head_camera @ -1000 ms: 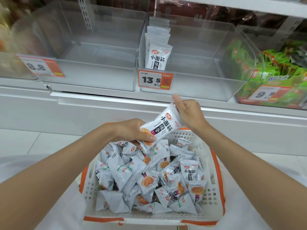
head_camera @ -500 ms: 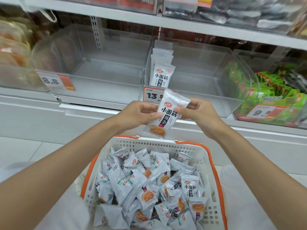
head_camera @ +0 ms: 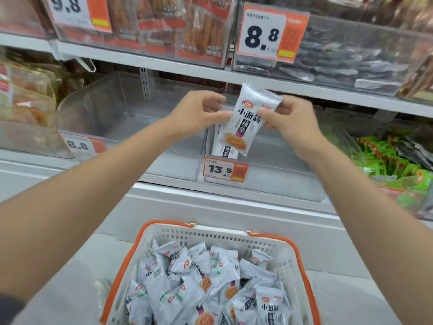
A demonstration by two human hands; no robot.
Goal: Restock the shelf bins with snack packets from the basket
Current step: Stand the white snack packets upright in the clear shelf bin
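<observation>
Setting: Supermarket snack aisle, white shelving lined with clear bins and orange price tags.
Foreground: white slotted plastic basket (head_camera: 210,233) with an orange rim, heaped with soft, crinkled silver-white snack packets (head_camera: 199,277).
Hands: left hand (head_camera: 199,113) and right hand (head_camera: 293,120) each pinch a side edge of one held packet (head_camera: 248,120), thumbs in front and fingers curled behind, its printed face towards the camera.
Position: it hangs upright in the air just before the rigid, glossy bin (head_camera: 281,184) tagged 13.5 (head_camera: 225,170), over a short row (head_camera: 223,151) of matching packets standing by the bin's left wall.
Risk: the slick film could slip from a light pinch and drop short of the bin; pushed in hard, the puffy pillow pack could topple the upright row.
Beyond: green packs (head_camera: 386,160) to the right; upper bins (head_camera: 351,55) hold dark goods, possibly dried snacks, too blurred to name.
</observation>
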